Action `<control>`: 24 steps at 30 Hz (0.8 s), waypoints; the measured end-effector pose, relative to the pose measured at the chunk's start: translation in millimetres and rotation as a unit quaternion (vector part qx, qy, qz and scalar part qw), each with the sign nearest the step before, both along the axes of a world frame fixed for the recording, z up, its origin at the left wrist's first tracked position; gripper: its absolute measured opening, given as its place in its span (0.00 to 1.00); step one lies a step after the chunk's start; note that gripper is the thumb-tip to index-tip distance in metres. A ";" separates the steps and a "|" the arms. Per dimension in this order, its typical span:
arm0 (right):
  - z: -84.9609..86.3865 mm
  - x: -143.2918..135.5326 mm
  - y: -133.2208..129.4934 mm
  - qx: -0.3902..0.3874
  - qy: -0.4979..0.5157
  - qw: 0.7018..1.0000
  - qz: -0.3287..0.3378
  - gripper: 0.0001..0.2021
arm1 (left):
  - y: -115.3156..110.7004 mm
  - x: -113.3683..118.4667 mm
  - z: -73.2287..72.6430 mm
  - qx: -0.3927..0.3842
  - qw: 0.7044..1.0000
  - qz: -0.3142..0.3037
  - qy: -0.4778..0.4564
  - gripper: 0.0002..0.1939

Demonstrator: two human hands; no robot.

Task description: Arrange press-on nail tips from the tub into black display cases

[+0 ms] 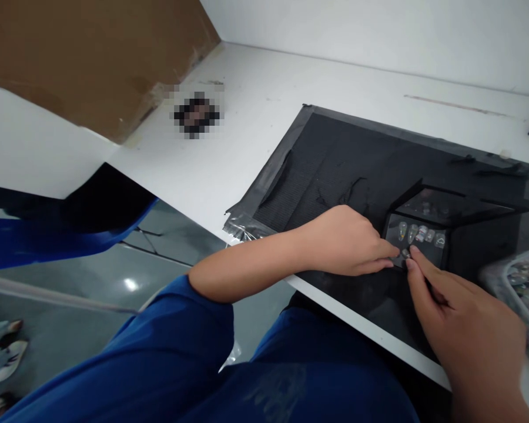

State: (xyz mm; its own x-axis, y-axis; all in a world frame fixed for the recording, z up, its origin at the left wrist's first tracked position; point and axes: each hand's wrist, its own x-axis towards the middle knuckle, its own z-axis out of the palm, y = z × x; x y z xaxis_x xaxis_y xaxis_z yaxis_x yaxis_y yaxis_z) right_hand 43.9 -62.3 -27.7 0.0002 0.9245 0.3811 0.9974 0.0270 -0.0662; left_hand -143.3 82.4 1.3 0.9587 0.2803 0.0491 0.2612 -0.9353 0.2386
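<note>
Closely Pinched: A Small Nail Tip over the Black Case

Through my feed, I see the right hand [471, 329] with thumb and forefinger brought together on a small clear nail tip [405, 254], at the near left of a black case [434, 257]. The left hand [341, 244] reaches in with two fingertips slightly apart, right beside that piece; I cannot tell whether they grip the case's edge.

Inside the case, a row of five decorated nail tips [421, 234] runs along the far side: mostly see-through, glossy, some with pale ornament, the leftmost with a touch of yellow. Behind them the lid [485, 210] stands raised, shiny with faint pale shapes.

The case sits on a black mat [335, 153], creased and taped at its border, over a white table [255, 153]. At my right edge, a translucent tub [506, 276] holds many small shiny bits, blurred. A brown panel [92, 59] rises at far left; below lies grey floor [127, 249], with another person's shoe [14, 362] in the corner.
</note>
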 end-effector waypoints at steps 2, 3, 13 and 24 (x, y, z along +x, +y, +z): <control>0.8 -0.4 1.4 0.004 0.030 1.000 -0.007 0.13 | -2.1 1.0 -0.3 0.015 1.000 0.007 0.000 0.16; 1.0 -0.5 2.2 0.004 0.043 0.999 -0.009 0.13 | -2.9 1.7 -0.5 0.019 1.000 0.012 -0.001 0.16; 0.7 -1.9 5.5 0.017 0.111 0.993 0.038 0.13 | -5.1 7.0 -2.2 -0.011 0.999 0.046 -0.002 0.15; -1.8 -6.3 3.4 0.023 0.011 1.000 -0.013 0.15 | -5.7 8.9 -2.5 -0.029 0.998 0.062 -0.002 0.15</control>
State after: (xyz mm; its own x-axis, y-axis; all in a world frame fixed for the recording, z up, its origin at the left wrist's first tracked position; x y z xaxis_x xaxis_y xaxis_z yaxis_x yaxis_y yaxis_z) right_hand 37.6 -58.9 -29.5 0.0324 0.9052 0.4237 0.9961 0.0055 -0.0878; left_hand -134.3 76.8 -1.2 0.9160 0.4000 0.0321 0.3740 -0.8799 0.2931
